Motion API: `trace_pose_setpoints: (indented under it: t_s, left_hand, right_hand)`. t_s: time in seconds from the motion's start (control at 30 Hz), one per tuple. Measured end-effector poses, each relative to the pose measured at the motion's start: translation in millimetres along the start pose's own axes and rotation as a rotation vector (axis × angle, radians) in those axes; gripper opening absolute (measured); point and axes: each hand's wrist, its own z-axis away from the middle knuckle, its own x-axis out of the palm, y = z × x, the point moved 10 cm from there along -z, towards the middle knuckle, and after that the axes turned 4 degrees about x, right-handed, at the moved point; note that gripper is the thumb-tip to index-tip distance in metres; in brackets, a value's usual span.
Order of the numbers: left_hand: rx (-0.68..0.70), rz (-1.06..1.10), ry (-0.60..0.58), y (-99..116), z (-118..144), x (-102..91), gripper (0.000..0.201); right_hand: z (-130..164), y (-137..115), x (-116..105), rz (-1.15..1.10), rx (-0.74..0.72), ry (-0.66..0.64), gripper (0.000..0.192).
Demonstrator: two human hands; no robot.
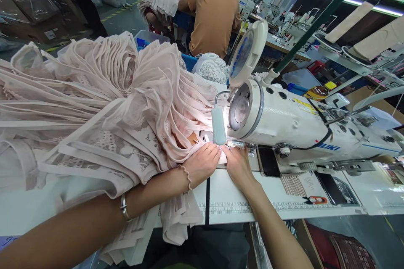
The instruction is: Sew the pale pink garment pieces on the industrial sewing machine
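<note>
In front of the sewing machine [277,113], my left hand [202,162] presses and pinches the edge of the pale pink lace-trimmed fabric [164,105]. My right hand [238,164] is close beside it, its thumb almost touching my left fingertips. A small pale piece of the same fabric shows between the two hands, and the right fingers close on it, partly hidden under the machine head. A lit work lamp [219,125] hangs right above my fingertips. The needle is hidden behind the lamp and hands.
A phone [269,161] lies under the machine arm. Orange-handled thread snips [314,200] and a dark flat device [331,188] rest on the right of the table. A ruler strip [227,208] runs along the front edge. A person in an orange shirt [214,17] sits beyond.
</note>
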Motion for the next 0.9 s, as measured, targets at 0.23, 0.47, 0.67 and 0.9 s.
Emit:
trace_pose_setpoints:
  t_s: [0.23, 0.47, 0.67, 0.9]
  left_hand:
    - [-0.017, -0.041, 0.008, -3.4, -3.4, -6.2, 0.032]
    - [-0.033, -0.038, -0.017, -3.5, -3.9, -5.0, 0.036]
    - [0.02, -0.06, -0.02, -9.5, -4.2, -6.2, 0.035]
    - [0.052, 0.072, 0.006, -37.0, 5.5, -3.6, 0.022]
  right_hand:
    - [-1.1, -2.2, -4.7, -0.016, -0.01, 0.024, 0.049]
    - [-2.8, -1.1, -0.9, -0.03, 0.012, 0.024, 0.043]
    - [-1.2, 3.8, -2.8, -0.133, 0.043, 0.09, 0.048]
    - [5.4, 14.3, -4.2, -0.349, 0.07, 0.125, 0.052]
